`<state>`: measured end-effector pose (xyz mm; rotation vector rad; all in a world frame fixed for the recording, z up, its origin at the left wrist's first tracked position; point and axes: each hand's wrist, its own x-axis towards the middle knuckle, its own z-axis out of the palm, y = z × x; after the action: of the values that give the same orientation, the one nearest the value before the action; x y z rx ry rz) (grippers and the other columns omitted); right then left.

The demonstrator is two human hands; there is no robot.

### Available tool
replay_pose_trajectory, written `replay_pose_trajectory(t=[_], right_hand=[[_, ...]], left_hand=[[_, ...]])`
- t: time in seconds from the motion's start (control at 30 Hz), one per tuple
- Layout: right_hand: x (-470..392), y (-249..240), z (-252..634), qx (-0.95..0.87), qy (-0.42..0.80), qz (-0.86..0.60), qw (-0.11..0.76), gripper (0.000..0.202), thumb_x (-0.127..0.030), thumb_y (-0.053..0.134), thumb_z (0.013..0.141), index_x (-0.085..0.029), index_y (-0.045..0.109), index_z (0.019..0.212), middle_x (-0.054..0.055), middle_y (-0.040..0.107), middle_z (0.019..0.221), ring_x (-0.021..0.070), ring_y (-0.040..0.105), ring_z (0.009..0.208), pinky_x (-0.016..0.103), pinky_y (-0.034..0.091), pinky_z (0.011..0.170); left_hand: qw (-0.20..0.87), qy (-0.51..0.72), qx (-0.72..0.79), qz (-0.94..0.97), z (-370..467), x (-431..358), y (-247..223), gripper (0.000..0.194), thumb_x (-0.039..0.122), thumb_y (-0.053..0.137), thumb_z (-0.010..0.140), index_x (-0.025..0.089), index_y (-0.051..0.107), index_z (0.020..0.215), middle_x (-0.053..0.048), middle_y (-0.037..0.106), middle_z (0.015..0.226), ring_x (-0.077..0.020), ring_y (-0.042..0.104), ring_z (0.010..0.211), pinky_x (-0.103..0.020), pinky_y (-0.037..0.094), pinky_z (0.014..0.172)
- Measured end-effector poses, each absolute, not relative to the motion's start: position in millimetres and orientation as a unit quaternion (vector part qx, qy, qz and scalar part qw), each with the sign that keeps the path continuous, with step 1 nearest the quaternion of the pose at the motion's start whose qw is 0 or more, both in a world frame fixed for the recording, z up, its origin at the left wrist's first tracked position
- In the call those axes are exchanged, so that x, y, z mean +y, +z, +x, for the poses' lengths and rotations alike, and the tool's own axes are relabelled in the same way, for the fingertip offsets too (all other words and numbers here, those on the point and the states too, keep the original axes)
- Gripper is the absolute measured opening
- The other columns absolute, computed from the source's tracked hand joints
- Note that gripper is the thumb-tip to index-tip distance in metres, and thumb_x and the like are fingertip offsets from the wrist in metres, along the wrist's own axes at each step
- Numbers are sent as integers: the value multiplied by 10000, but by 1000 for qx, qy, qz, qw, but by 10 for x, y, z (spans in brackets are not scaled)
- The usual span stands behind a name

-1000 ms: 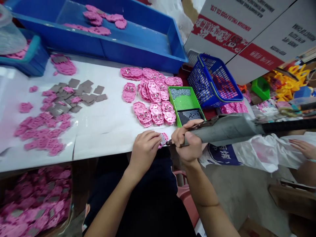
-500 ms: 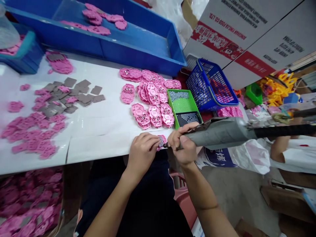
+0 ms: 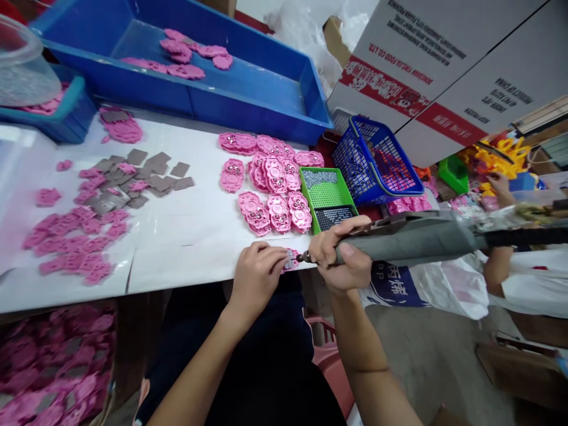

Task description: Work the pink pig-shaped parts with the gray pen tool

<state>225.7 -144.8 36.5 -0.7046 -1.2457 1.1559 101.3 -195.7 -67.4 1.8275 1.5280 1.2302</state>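
Left hand (image 3: 260,273): fingers curled, gripping the left side of a small pink plastic piece (image 3: 290,266).
Right hand (image 3: 341,255): closed around a grey power screwdriver (image 3: 403,244).
Screwdriver tip (image 3: 302,258): points left at the pink plastic piece; I cannot tell if they touch.
Pink plastic piece: at the front edge of the white table (image 3: 190,260), between the two hands, with a silver plate (image 3: 290,258) on it.
Green tray (image 3: 329,195): just past the right hand, with tiny silver bits (image 3: 319,177) at its back.
Pink stacks (image 3: 276,176): left of the green tray.
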Motion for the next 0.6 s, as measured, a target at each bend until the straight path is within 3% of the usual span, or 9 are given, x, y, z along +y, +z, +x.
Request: replay_pose_trajectory(t=[0.6], right_hand=[[-1401, 294, 2138, -533, 510, -306, 602, 121, -302, 615, 832, -266, 527, 907, -126, 428, 470, 85, 317, 343, 229, 354, 396]], left_hand=[[269, 466, 568, 623, 1016, -1915, -620, 116, 156, 803, 896, 252, 743, 871, 16, 821, 997, -236, 689, 971, -392, 478, 866]])
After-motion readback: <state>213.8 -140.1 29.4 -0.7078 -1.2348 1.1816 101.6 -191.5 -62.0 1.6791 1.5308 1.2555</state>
